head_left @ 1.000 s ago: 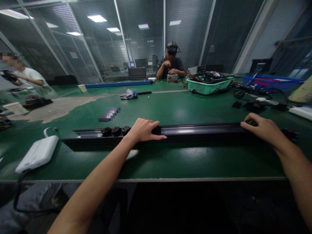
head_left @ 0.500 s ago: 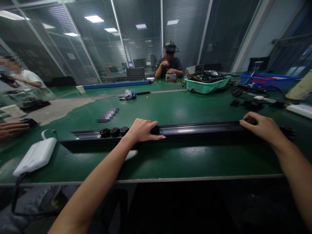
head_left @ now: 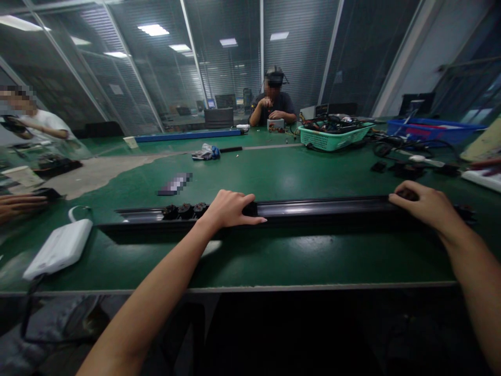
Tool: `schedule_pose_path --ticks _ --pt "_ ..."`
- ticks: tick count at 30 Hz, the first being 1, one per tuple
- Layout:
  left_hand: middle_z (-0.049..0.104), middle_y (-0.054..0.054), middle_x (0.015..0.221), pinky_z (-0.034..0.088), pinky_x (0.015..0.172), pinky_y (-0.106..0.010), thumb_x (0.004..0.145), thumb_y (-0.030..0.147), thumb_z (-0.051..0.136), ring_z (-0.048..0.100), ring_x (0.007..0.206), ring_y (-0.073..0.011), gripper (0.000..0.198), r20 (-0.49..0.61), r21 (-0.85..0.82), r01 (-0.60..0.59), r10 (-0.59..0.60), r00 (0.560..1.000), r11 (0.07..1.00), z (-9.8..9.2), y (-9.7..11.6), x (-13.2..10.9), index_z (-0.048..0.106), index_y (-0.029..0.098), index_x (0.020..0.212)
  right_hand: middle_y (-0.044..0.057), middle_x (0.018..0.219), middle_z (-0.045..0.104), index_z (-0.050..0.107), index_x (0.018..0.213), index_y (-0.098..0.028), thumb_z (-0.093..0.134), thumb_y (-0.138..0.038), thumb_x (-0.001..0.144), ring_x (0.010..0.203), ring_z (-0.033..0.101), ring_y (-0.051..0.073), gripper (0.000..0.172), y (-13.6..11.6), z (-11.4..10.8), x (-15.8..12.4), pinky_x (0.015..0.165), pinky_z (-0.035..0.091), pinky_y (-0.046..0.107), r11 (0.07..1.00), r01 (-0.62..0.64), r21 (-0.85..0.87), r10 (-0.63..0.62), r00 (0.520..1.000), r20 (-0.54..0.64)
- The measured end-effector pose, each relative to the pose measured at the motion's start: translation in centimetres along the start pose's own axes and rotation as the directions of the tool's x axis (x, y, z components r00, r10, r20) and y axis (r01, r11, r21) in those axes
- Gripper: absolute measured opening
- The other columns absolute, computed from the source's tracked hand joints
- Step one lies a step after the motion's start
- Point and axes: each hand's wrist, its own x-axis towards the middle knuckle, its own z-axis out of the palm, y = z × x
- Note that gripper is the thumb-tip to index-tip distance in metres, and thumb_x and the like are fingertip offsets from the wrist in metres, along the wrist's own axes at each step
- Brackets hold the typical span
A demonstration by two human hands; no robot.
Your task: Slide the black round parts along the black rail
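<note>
A long black metal channel (head_left: 321, 207) lies across the green table in front of me. Several small black round-topped parts (head_left: 186, 211) sit in a row inside its left half. My left hand (head_left: 230, 209) reaches over the channel near its middle, thumb along the near side, gripping a black part (head_left: 250, 209) that its fingers mostly cover. Toward the right end, my right hand (head_left: 425, 204) is closed around another dark round-topped part (head_left: 407, 195), at the channel. More black parts (head_left: 465, 213) show just beyond that wrist.
At left lie a white power bank-like box (head_left: 58, 248) with a cable and another person's hand (head_left: 19, 206). Farther back are a phone (head_left: 175, 184), a crumpled cloth (head_left: 206, 152), a green basket (head_left: 336, 137) of cables and a blue tray (head_left: 434, 130). Two people sit beyond.
My right hand has shifted very slightly to the right with its dark part. My left hand keeps its place on the channel.
</note>
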Motion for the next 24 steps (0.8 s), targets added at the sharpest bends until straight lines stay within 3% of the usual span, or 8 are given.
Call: schedule_pose_path --ticks 24 --pt "0.071 -0.008 0.083 0.022 0.055 -0.029 0.078 0.085 0.026 0.065 0.071 -0.0222 0.076 0.005 0.024 -0.014 0.013 1.000 1.000 -0.1 0.0 0.1 0.063 0.021 0.098 0.003 0.076 0.060 0.061 0.086 -0.027 0.057 -0.061 0.069 0.068 0.055 0.022 0.039 1.4 0.3 0.3 0.062 0.038 0.032 0.999 -0.029 -0.027 0.028 0.999 -0.037"
